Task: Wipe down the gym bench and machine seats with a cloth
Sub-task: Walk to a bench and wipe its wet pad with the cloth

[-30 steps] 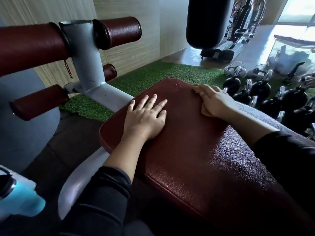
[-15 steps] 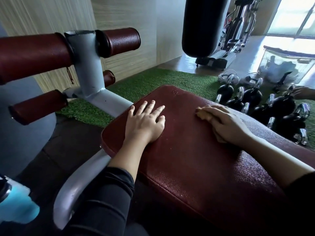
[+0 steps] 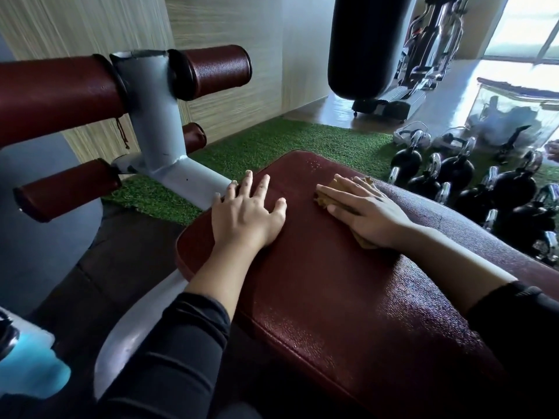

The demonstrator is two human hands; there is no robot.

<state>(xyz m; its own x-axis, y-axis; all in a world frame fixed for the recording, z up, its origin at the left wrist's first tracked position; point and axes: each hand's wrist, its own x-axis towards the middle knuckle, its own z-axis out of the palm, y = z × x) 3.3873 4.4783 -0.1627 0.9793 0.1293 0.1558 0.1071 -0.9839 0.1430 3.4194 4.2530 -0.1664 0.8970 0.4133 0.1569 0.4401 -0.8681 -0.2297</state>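
A dark red padded gym bench (image 3: 332, 297) slopes across the middle of the head view. My left hand (image 3: 245, 213) lies flat on its upper left part, fingers spread, fingertips reaching the pad's left edge. My right hand (image 3: 366, 210) presses a tan cloth (image 3: 331, 192) flat onto the pad near its right side, fingers straight and pointing left. Most of the cloth is hidden under the palm; its edges show by the fingertips and at the wrist.
Red foam rollers (image 3: 211, 71) on a grey steel post (image 3: 154, 116) stand left of the bench. Several black kettlebells (image 3: 459, 173) sit on green turf (image 3: 272, 146) at the right. A black punching bag (image 3: 363, 43) hangs behind. A blue spray bottle (image 3: 27, 361) is at lower left.
My right hand has slid the cloth from the pad's upper right edge back toward me and leftward. The left hand has shifted slightly toward the left edge, fingers spreading.
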